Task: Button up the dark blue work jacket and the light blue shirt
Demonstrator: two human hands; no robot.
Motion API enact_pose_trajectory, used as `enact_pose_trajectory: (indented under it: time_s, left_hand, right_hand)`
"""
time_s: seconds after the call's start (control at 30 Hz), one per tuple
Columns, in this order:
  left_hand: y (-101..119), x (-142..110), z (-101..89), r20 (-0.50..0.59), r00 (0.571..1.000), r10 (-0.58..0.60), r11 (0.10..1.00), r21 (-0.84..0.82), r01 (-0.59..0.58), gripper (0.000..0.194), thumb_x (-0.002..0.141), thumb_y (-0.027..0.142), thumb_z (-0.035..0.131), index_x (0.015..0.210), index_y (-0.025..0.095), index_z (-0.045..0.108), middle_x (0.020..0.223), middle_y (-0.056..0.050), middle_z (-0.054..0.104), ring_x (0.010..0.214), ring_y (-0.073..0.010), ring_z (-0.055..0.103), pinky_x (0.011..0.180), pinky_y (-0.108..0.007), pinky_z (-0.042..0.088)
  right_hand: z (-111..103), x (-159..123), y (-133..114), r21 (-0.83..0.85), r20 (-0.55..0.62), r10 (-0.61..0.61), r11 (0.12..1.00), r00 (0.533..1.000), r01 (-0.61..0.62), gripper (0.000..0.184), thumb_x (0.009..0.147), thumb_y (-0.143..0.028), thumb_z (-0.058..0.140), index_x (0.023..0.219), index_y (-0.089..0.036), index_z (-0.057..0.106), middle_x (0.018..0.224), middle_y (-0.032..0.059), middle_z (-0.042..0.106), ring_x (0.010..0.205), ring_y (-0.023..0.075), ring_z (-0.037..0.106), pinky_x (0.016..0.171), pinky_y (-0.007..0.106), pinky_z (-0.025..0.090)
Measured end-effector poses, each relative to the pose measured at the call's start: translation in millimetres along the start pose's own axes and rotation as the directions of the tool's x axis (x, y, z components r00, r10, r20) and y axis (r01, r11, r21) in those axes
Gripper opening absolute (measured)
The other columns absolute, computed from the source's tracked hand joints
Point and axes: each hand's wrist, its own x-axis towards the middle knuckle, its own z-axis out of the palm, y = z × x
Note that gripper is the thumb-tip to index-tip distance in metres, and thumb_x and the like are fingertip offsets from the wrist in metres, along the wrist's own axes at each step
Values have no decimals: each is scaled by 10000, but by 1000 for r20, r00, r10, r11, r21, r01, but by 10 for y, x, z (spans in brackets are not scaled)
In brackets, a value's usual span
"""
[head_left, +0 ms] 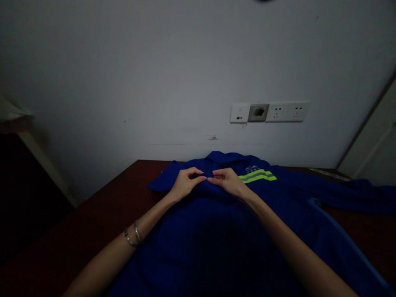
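Observation:
A blue work jacket [188, 235] lies spread out with its collar [226, 157] toward the wall. A yellow-green and grey reflective strip [258, 175] crosses its chest below small white lettering. My left hand [187, 180] pinches the front edge of the jacket just below the collar. From the other side my right hand [227, 180] pinches the same spot, thumb tips almost meeting. Whatever small part sits between the fingertips is too dark to make out. Two silver bangles [133, 233] circle my left forearm. One sleeve [355, 193] stretches out to the right.
Under the jacket is a dark reddish-brown table [118, 197] pushed against a pale wall [138, 77]. Wall sockets [286, 111] sit above its back edge. A white door [383, 142] stands at the right. Pale cloth or plastic [7, 107] shows at the far left.

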Motion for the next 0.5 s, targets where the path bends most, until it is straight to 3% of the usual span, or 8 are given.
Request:
enact_pose_trajectory:
  time_s: [0.27,0.37,0.5]
  left_hand:
    - [-59,-13,7,-5,1000,20,1000,23,-20,197,693,322,645,772,142,661,822,-53,656,781,-165,588,750,-293,451]
    - [-70,-14,1,7,999,35,998,44,-35,207,715,331,624,787,142,662,829,-56,656,786,-168,588,756,-295,447]
    - [-51,-16,-3,31,998,55,996,75,-57,208,753,330,581,783,142,666,821,-58,658,778,-168,586,756,-293,440]
  right_hand:
    - [27,-51,-79,20,57,8,1000,998,-9,220,679,-324,597,751,-117,607,608,-16,564,520,88,465,507,221,379]
    - [43,-69,-122,-68,26,-28,997,999,29,163,691,-285,571,654,-127,569,560,-35,509,505,78,424,499,214,351]
    - [51,-78,-151,-225,-35,-72,972,997,62,223,703,-258,548,528,-152,458,492,-54,393,472,69,348,463,208,282]
